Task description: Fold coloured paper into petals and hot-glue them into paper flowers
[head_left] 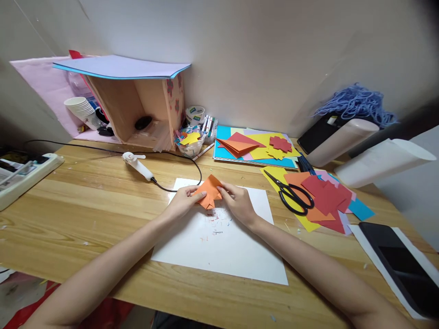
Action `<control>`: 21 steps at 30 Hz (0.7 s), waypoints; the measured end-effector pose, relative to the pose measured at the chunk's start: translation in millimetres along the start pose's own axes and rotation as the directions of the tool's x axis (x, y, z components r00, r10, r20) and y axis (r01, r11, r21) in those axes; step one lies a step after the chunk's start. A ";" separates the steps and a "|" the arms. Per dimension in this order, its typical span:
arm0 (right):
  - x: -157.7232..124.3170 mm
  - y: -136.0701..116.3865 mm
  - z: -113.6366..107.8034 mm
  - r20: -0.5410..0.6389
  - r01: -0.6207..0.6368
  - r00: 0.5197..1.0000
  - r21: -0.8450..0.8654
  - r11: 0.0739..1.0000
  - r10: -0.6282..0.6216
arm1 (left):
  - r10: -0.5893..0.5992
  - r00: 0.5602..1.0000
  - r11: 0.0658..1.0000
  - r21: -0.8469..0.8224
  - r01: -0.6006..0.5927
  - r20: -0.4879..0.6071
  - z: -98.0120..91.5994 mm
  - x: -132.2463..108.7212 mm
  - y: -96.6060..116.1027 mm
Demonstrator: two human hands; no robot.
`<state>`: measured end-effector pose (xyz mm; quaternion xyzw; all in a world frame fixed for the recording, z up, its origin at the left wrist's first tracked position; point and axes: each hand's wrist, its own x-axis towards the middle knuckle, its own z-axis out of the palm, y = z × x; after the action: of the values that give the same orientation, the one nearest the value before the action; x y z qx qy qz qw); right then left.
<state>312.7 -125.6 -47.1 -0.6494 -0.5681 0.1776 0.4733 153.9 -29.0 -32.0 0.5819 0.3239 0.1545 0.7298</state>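
An orange piece of folded, cut paper is held over a white sheet on the wooden table. My left hand pinches its left side, thumb on top. At its right side, my right hand grips the edge between thumb and fingers. The paper's lower edge has notched, pointed flaps. Small marks and scraps dot the white sheet below. To the right, black-handled scissors rest on coloured paper scraps.
A white glue gun with a black cord lies at left. Behind stand a cardboard box, a tub of markers and stacked coloured paper. Paper rolls and a black phone are at right. A power strip sits far left.
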 end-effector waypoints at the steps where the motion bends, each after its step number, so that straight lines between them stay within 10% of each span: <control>1: -0.7 1.3 -0.8 0.017 0.074 0.997 -0.108 0.991 -0.072 | -0.003 1.000 1.000 -0.028 0.003 0.012 0.5 0.3 -0.4; 10: -0.4 -2.3 -6.8 0.276 0.446 0.893 -0.657 0.608 -0.357 | 0.003 1.000 0.999 -0.053 -0.002 0.009 4.9 -3.5 4.0; 21: -3.1 -3.7 -3.9 0.331 0.490 0.869 -0.684 0.540 -0.369 | 0.034 0.999 0.995 0.094 -0.035 0.006 -1.1 -1.4 3.5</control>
<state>312.7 -130.4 -43.1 -0.6102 -0.7643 -0.1471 0.1480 152.6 -28.1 -28.4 0.6213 0.3189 0.1504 0.6998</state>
